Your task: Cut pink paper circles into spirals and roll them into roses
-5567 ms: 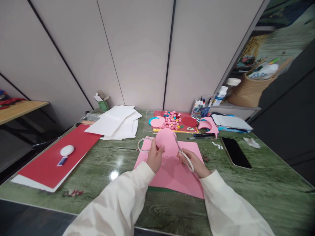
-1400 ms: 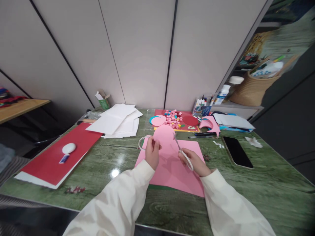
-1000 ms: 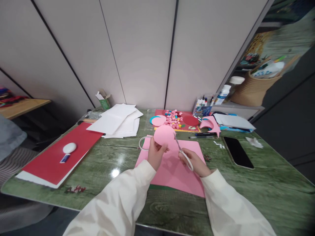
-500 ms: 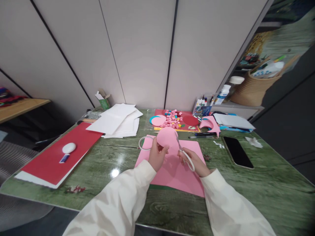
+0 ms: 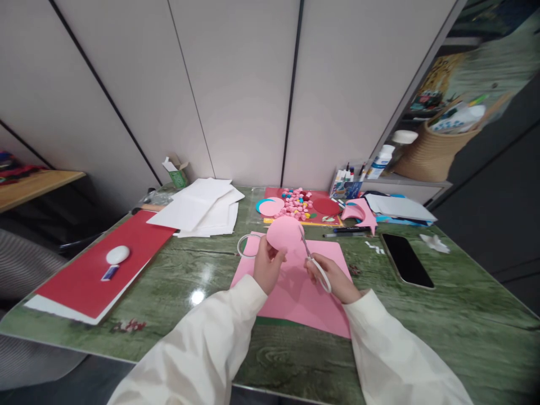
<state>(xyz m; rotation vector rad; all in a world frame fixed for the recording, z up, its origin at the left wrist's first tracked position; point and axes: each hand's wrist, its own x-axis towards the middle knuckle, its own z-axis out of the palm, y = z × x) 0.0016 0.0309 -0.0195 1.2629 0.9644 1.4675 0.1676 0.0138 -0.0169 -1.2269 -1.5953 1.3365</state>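
Note:
A round pink paper disc (image 5: 285, 232) is pinched in my left hand (image 5: 268, 266), above a pink sheet (image 5: 312, 306) that lies on the green table. Scissors with white handles (image 5: 319, 273) are held in my right hand (image 5: 335, 277); their blades point up along the disc's right edge. Whether the blades touch the paper cannot be made out. Just left of the disc, a white ring (image 5: 246, 246) rests partly on the pink sheet.
Behind the hands lie a red sheet with pink pieces (image 5: 295, 205) and paper circles. White papers (image 5: 200, 208) and a red sheet (image 5: 97, 270) are at the left. A phone (image 5: 407, 260), pens (image 5: 352, 230) and a pink scrap (image 5: 360, 212) are at the right.
My left hand and the pink disc have shifted very slightly left. The scissors remain in my right hand in nearly the same place.

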